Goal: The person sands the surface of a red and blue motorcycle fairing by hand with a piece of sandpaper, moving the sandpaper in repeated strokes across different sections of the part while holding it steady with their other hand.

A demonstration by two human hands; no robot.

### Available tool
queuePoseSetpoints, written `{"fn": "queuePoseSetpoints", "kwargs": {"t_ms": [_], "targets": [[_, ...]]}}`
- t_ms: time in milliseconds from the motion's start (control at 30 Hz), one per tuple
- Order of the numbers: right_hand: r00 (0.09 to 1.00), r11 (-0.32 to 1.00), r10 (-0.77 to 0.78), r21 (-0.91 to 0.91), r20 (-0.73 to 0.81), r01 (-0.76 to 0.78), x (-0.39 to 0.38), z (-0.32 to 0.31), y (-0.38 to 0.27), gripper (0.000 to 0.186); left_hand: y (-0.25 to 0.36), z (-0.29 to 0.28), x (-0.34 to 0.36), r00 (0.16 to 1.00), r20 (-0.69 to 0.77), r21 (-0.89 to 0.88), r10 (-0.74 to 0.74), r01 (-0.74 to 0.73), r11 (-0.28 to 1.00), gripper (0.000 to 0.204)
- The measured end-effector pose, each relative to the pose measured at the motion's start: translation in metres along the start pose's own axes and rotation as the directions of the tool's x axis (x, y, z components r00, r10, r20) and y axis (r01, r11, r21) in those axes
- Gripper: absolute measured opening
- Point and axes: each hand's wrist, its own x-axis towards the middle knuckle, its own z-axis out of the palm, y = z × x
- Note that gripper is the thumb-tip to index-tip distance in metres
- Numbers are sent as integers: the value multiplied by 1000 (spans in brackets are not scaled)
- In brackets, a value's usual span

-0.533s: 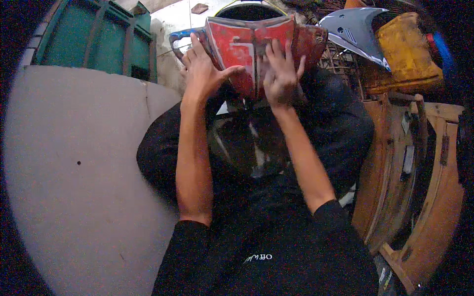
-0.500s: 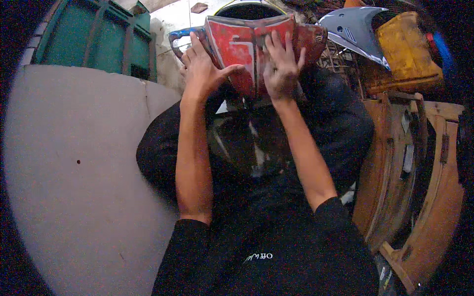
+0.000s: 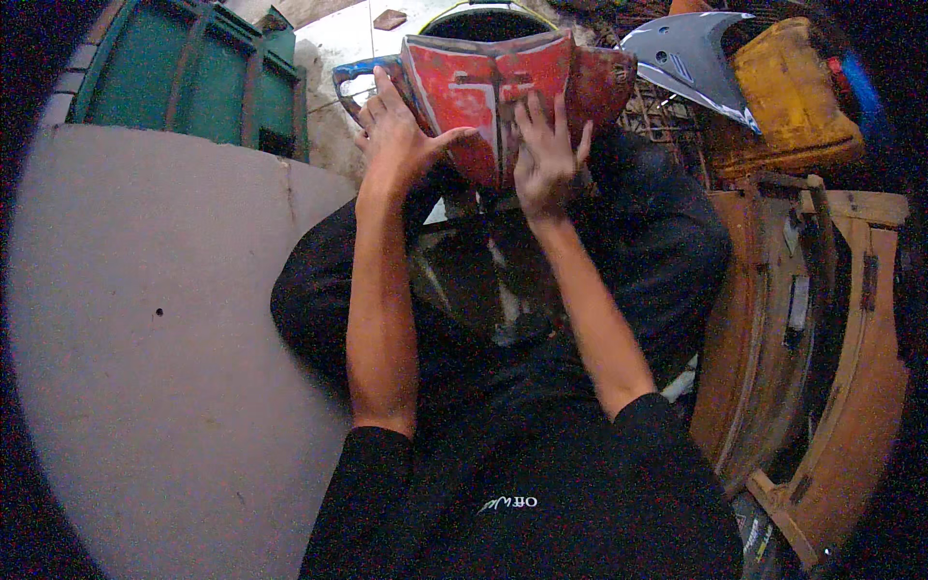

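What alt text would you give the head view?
A person's left hand rests on the left side of a scuffed red fairing panel; their right hand lies on its right half. Rightward are a grey fairing piece and yellow container.

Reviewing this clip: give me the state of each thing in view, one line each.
Red fairing panel: paint worn, patchy.
Left hand: spread, touching the red panel's left side.
Right hand: fingers spread over its right half.
Grey fairing panel: white-edged, unheld.
Yellow plastic container: dirty, tilted.
Round container: partly hidden, contents unclear.
Wooden frame: worn, unheld.
Green cabinet: open or shut unclear.
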Motion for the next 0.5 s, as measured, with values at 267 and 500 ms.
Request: {"fn": "queuePoseSetpoints", "kwargs": {"t_ms": [267,500], "targets": [[998,999,-6,45,-70,10,23,5,-8,31,-1,3,-1,1000,4,17,6,-6,1000,145],[997,997,75,13,25,-76,-66,5,-7,35,4,0,-4,1000,19,7,-22,21,1000,144]]}}
